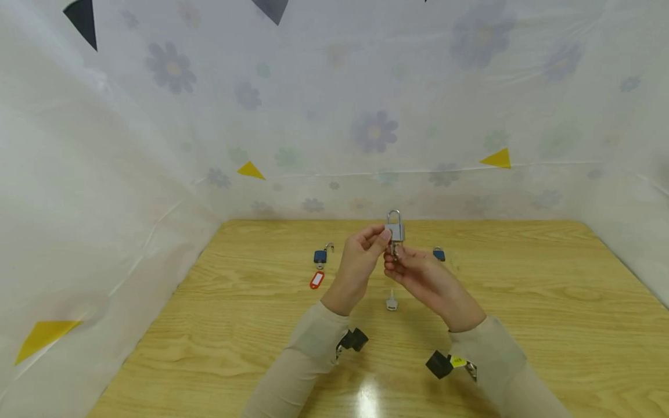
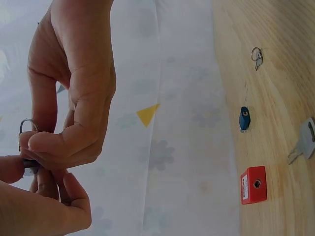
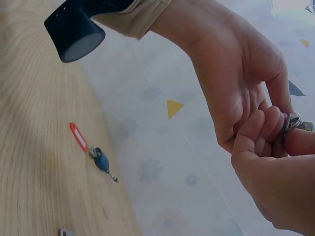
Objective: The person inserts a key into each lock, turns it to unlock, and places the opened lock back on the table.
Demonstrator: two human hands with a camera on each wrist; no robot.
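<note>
My left hand holds a small silver padlock upright above the wooden table, thumb and fingers pinching its body. The shackle looks closed. Just below it, my right hand pinches a key at the padlock's underside. In the left wrist view the left hand curls over the padlock's shackle, with the right hand underneath. In the right wrist view both hands meet around the padlock's metal, most of it hidden by fingers.
On the table lie a blue padlock with its shackle open, a red key tag beside it, a loose silver key, and another blue padlock behind my right hand. A red block with a hole lies near a key. White sheets wall the table.
</note>
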